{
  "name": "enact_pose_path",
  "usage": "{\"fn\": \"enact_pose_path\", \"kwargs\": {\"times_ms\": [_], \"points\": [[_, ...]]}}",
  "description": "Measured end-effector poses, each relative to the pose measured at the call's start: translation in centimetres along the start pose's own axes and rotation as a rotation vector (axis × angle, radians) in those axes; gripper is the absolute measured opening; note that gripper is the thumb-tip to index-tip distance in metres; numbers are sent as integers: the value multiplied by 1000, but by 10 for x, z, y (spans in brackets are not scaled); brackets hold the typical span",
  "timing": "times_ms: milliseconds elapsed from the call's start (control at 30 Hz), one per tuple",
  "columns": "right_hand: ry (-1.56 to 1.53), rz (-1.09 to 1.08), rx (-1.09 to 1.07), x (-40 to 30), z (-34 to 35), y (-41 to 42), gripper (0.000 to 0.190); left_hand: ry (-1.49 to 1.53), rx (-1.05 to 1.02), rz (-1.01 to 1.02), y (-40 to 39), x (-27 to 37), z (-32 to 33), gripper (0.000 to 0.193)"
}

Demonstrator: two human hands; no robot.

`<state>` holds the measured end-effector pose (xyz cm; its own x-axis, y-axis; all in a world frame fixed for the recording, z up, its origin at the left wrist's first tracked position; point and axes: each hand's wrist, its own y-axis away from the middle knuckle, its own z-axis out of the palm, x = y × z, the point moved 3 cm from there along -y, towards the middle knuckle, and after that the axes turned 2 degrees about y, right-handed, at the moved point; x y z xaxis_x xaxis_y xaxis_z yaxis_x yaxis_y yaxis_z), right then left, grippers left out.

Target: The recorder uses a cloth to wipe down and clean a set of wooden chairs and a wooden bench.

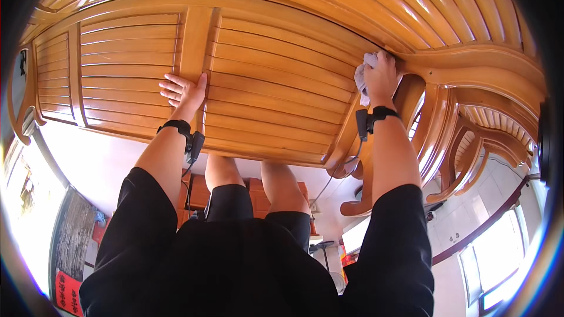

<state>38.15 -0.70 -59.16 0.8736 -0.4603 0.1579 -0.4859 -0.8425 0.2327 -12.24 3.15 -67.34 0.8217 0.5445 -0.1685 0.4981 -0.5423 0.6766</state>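
Across the view stretches a glossy wooden bench with a slatted seat [273, 83]. My left hand [187, 90] rests with spread fingers on the flat crosspiece [194, 44] between two slatted panels, holding nothing. At the seat's rear right corner, my right hand [382, 77] grips a crumpled pale grey cloth [363, 77]. The cloth touches the wood where the seat meets the backrest [348, 4] and the curved armrest [476, 64]. The fingertips of my right hand are partly hidden. Both wrists wear black straps with small cabled boxes.
More wooden seats with curved arms [467, 154] stand to the right. Thin cables [328, 182] hang from the wrist boxes. Behind me are reddish-brown wooden furniture [260, 196], a bright window [498, 255] and, at lower left, a red paper [68, 293] bearing writing.
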Motion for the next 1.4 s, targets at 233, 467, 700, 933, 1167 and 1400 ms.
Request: {"fn": "enact_pose_path", "kwargs": {"times_ms": [233, 467, 700, 933, 1167, 1400], "points": [[60, 41, -539, -1, 18, 34, 52, 23, 12, 4, -3, -1, 1, 126], [-53, 128, -745, 8, 29, 228, 36, 4, 90, 19, -3, -1, 5, 128], [-238, 282, -1054, 24, -10, 303, 58, 22, 9, 4, 2, 2, -2, 129], [-148, 277, -412, 18, -16, 69, 64, 29, 61, -2, -8, -4, 1, 127], [183, 215, -509, 30, 36, -20, 57, 41, 76, 17, 0, -2, 4, 127], [146, 124, -1218, 8, 93, 154, 25, 31, 128, 13, -12, -15, 0, 129]]}}
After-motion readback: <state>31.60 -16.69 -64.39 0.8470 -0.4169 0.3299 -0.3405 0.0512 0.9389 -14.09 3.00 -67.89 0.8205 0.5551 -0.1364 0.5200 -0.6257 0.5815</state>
